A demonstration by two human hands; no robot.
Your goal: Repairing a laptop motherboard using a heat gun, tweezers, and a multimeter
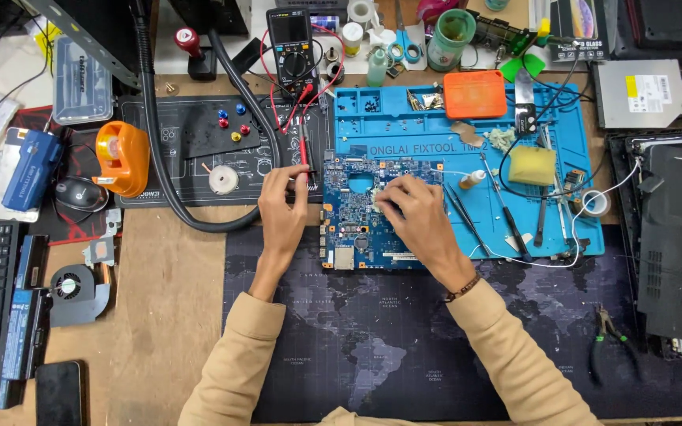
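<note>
Wiping a blue laptop motherboard (pixel 357 217) like this looks best done with short, light strokes, the board kept flat against the blue silicone repair mat (pixel 467 150) so it cannot slide toward the dark desk pad (pixel 404 339) below, and small components spared any sideways push. The board lies half on the mat, half on the pad, directly under both hands. The right hand (pixel 420 217) rests on its middle, fingers curled narrowly around what seems a small pale wad; what it is cannot be told. The left hand (pixel 282 205) sits at the board's left edge, fingers pinched on a red multimeter probe (pixel 304 150), its lead running up to the multimeter (pixel 291 47)
</note>
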